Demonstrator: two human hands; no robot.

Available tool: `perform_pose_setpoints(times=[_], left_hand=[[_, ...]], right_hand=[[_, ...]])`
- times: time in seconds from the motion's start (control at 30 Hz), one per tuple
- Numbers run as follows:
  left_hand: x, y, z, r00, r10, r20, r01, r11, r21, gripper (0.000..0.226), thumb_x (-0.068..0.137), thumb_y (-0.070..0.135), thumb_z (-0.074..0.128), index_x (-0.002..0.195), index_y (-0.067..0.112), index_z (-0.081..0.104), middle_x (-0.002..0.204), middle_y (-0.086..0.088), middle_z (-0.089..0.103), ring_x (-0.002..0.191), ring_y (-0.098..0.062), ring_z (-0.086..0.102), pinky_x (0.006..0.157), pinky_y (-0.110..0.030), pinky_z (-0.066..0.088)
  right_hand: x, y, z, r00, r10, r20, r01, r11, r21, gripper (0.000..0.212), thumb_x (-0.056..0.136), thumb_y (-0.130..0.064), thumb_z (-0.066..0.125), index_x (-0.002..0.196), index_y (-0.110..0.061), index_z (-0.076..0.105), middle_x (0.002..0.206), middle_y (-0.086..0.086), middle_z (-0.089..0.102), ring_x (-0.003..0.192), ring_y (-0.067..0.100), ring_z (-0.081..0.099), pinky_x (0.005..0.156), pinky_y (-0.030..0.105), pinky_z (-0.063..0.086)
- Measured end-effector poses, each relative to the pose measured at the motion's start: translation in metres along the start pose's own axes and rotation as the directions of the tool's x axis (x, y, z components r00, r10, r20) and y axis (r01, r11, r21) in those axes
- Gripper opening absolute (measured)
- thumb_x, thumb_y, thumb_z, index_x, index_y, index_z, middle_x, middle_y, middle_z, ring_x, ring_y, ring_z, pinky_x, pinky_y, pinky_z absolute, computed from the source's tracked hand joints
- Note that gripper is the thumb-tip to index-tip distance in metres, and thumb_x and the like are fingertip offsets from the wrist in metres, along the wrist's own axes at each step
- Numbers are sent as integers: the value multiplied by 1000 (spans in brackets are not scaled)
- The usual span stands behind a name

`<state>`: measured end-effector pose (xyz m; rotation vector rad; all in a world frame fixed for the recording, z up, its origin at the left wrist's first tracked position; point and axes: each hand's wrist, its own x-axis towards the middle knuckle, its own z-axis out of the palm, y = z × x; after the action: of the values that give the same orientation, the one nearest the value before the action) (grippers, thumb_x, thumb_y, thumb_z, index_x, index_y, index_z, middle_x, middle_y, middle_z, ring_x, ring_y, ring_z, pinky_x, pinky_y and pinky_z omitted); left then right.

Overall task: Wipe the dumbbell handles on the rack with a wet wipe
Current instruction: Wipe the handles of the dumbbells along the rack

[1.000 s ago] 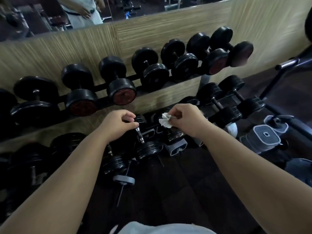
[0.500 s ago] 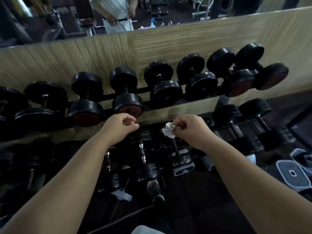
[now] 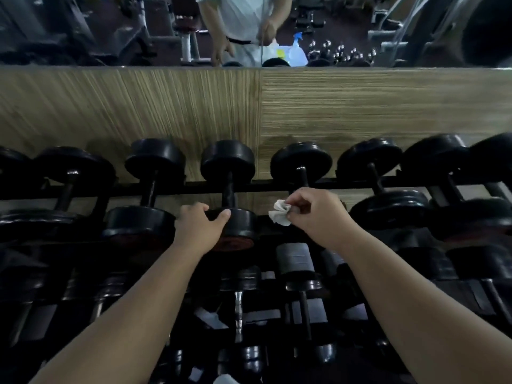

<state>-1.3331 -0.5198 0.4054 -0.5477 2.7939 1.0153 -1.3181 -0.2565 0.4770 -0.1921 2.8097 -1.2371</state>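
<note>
Now raised to the rack's [image 3: 346, 185] top row, left hand [image 3: 198, 227] grips a dumbbell [image 3: 240, 227] by its front head, right hand [image 3: 318, 216] pinches the crumpled wet wipe [image 3: 280, 216]; handle [image 3: 228, 192] likely next.

left hand [image 3: 198, 228], right hand [image 3: 318, 214] and forearms bare; white garment [image 3: 225, 379] at bottom edge; mirror reflection shows white top [image 3: 241, 15], dark belt [image 3: 238, 40].

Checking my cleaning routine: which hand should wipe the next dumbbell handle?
Probably right. The right hand pinches the wipe near the handle; the left hand grips that dumbbell.
</note>
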Motion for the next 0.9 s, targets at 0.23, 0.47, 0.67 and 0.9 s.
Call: perform_pose_setpoints(times=[0.23, 0.47, 0.67, 0.9], left_hand=[[11, 10, 32, 966, -227, 120, 238, 968, -81, 129, 72, 87, 65, 164, 16, 9, 165, -16, 22, 146, -41, 36, 113, -53, 42], [4, 13, 38, 961, -268, 63, 275, 947, -168, 133, 67, 84, 74, 166, 24, 7, 168, -12, 18, 152, -35, 29, 118, -54, 38], [0, 12, 39, 962, -268, 56, 274, 935, -225, 132, 67, 81, 76, 165, 25, 7, 169, -7, 17, 153, -31, 27, 120, -51, 36], [0, 13, 39, 961, -274, 45, 276, 921, -275, 128, 69, 77, 78, 165, 29, 9, 169, -1, 19, 153, -26, 29, 120, -48, 37]], right_hand=[[73, 3, 11, 991, -97, 96, 103, 992, -67, 14, 87, -17, 71, 98, -26, 73, 97, -10, 65, 85, 5, 61, 72, 21, 51], [125, 13, 25, 954, -172, 244, 181, 983, -14, 15, 88, -16, 71, 100, -25, 75, 92, -14, 64, 84, 2, 61, 68, 16, 44], [153, 23, 39, 948, -167, 273, 167, 986, 23, 14, 87, -17, 71, 98, -24, 66, 94, -8, 65, 87, 7, 62, 70, 20, 49], [179, 13, 53, 950, -170, 262, 175, 985, 3, 10, 85, -17, 72, 92, -20, 64, 88, -6, 64, 82, 10, 60, 68, 23, 48]])
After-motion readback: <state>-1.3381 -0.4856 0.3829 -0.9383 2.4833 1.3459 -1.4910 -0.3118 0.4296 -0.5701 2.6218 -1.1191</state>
